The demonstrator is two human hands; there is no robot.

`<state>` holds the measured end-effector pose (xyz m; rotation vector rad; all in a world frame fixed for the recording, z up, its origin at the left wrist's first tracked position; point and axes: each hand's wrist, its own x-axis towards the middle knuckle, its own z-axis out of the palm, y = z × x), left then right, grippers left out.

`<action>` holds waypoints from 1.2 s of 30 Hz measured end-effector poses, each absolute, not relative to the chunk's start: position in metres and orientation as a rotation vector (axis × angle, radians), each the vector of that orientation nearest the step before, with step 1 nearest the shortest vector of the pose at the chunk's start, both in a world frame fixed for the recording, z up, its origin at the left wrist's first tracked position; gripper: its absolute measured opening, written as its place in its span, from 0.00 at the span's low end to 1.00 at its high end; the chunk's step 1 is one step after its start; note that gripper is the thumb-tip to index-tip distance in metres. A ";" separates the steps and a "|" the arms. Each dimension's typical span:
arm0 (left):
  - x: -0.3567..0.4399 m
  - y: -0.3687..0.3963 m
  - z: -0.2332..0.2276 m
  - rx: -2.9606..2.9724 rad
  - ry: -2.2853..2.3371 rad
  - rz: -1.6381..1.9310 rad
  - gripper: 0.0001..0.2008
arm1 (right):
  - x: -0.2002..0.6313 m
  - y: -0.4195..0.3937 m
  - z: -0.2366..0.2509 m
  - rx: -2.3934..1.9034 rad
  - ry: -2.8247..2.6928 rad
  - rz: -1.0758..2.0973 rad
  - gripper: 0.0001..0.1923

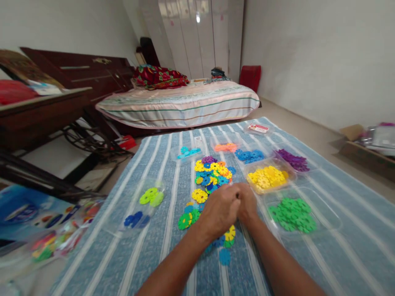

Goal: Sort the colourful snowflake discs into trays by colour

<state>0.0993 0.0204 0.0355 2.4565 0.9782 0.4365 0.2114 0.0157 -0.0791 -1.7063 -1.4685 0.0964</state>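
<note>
Presently, both hands are together: the left hand [220,207] and the right hand [247,202] meet low over the striped cloth [92,263], fingers curled inward. Whether anything is pinched between them I cannot tell; the knuckles block the view. The mixed pile of notched discs [212,174] lies on the cloth just beyond the hands and extends back toward the person, partly hidden by the left hand and forearm. Colours noted: yellow, blue, green, orange, purple. One blue disc [225,257] lies at the near end, between the forearms.

Sorted discs are set out around the pile in clear trays. Right side: green discs [291,213] nearest the person, yellow discs [268,177] beyond, near the right hand, and purple discs [293,160] farther out. Far side, right to left: blue discs [249,156], orange discs [226,147], light blue discs [188,152]. Left side, well apart from the hands: lime discs [151,196] and dark blue discs [134,220]. Beyond the cloth stands a bed [179,105].
</note>
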 end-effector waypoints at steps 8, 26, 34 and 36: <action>-0.012 0.025 0.030 2.293 1.521 0.100 0.12 | 0.216 0.015 -0.075 -1.708 -1.465 0.203 0.10; -0.035 0.015 0.018 2.378 1.391 -0.061 0.08 | 0.220 0.014 -0.082 -1.687 -1.481 0.195 0.10; -0.033 0.011 0.019 2.338 1.402 -0.001 0.09 | 0.219 0.015 -0.082 -1.695 -1.482 0.200 0.10; -0.033 0.012 0.017 2.358 1.396 0.011 0.08 | 0.219 0.014 -0.081 -1.696 -1.481 0.193 0.10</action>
